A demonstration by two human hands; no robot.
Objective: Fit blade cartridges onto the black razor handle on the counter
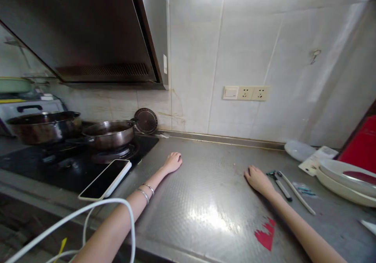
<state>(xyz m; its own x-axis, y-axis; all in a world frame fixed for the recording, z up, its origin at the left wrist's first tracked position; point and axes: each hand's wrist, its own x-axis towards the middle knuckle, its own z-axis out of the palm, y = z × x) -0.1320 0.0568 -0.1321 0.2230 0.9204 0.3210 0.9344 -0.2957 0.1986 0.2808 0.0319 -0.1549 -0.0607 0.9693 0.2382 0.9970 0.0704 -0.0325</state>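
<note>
My left hand rests on the metal countertop, right of the stove, its fingers curled together with nothing seen in them. Two bracelets circle the left wrist. Further right, my right hand lies on the same counter, fingers bent inward, also with nothing visible in them. Just right of it are a dark green and grey razor-like tool and a thin white curved strip. A torn red piece lies nearer the front edge. The phone lies left of my left forearm, partly over the stove's edge.
Two metal pots stand on the black stove under a range hood. A white cable loops over my left forearm. Stacked plates or lids, a white card and a small packet lie right.
</note>
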